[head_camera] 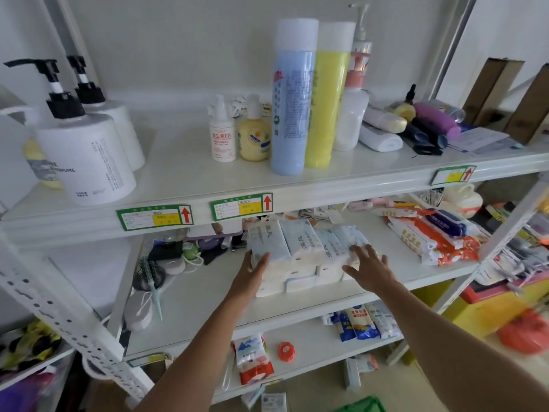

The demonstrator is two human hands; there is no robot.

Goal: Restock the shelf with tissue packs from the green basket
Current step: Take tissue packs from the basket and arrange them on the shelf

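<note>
Several white and pale-blue tissue packs (300, 248) stand in a stacked row on the middle shelf (208, 295). My left hand (252, 270) presses flat against the left end of the row, fingers on the leftmost pack. My right hand (368, 266) lies with spread fingers on the right end of the row. Both hands touch the packs without closing around them. A corner of the green basket (364, 405) shows at the bottom edge, below the shelves.
Hairbrushes and small items (166, 263) lie left of the packs; orange and white wipe packs (430, 236) lie right. The top shelf holds pump bottles (86, 156) and tall spray cans (292, 96). The lower shelf carries tissue packets (252, 358). A perforated upright (59, 316) crosses the left.
</note>
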